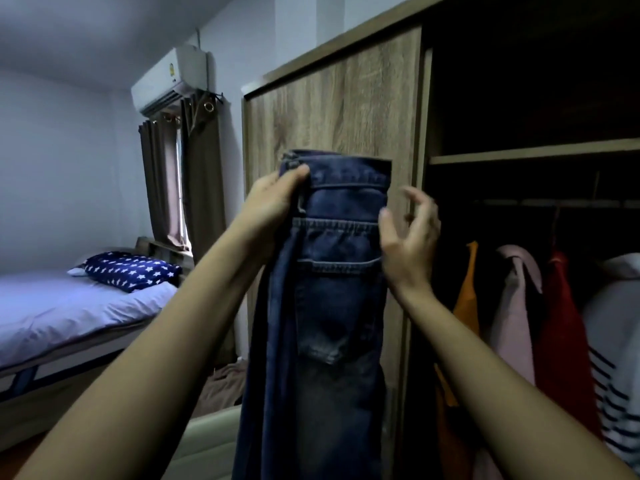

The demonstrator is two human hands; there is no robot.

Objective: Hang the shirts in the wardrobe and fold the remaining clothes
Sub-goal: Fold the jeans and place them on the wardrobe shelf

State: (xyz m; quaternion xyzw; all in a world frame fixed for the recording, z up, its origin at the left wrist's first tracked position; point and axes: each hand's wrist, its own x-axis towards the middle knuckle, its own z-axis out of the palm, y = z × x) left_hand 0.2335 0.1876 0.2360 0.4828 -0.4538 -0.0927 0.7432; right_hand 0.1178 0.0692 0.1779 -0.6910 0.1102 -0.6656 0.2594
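A pair of dark blue jeans (332, 306) hangs lengthwise in front of me, folded in half with the waistband up and a back pocket facing me. My left hand (273, 206) grips the waistband's left corner. Just right of the jeans, my right hand (408, 237) is blurred, its fingers spread and curled, holding nothing. Behind it the wardrobe (332, 109) stands open on the right. Inside hang an orange shirt (465, 306), a pink shirt (516, 306), a red shirt (561, 323) and a white striped shirt (616, 358).
The wardrobe's wooden sliding door is right behind the jeans, with a shelf (533, 154) above the hanging rail. A bed (69, 313) with a star-print pillow (131, 270) lies at left. A brown cloth (225, 382) sits on the floor by the wardrobe's foot.
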